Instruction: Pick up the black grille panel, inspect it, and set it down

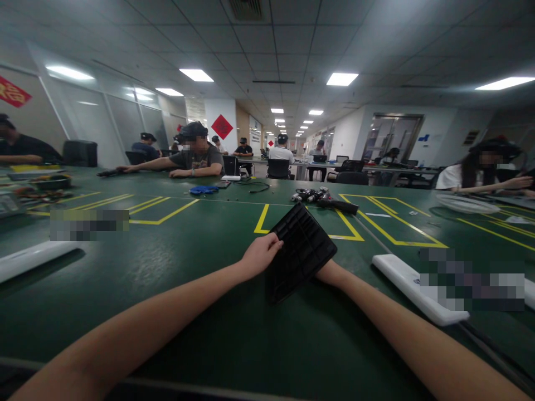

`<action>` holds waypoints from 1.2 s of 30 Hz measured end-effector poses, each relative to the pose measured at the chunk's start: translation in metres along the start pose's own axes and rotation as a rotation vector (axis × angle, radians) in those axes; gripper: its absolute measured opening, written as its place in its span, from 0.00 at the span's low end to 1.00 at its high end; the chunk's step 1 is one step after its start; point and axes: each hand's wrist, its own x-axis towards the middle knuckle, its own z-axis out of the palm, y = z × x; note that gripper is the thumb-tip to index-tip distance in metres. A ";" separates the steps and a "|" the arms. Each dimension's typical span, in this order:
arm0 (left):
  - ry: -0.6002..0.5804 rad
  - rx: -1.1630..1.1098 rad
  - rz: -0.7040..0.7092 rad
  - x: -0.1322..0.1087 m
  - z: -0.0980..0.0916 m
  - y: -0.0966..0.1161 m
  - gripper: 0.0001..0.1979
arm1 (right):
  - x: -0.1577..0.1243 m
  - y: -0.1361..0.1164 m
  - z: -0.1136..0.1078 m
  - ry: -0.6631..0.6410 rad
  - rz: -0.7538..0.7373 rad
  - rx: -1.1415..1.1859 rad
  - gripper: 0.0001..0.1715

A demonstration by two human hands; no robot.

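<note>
A black ribbed plastic tray (300,252) stands tilted on its edge on the green table (200,312), in the middle of the view. My left hand (261,253) grips its left edge, fingers curled over the rim. My right hand (328,273) is behind the tray's lower right side, and the tray hides its fingers; only the wrist shows.
A long white casing (418,289) lies to the right and another white piece (33,257) to the left. Beyond the yellow floor-tape boxes (346,223) lie black tools and connectors (324,197) and a blue tool (203,190). Other people sit across the table and at both sides.
</note>
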 end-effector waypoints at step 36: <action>-0.155 -0.739 -0.414 0.012 -0.010 0.005 0.03 | 0.001 -0.011 -0.002 -0.051 -0.065 0.051 0.21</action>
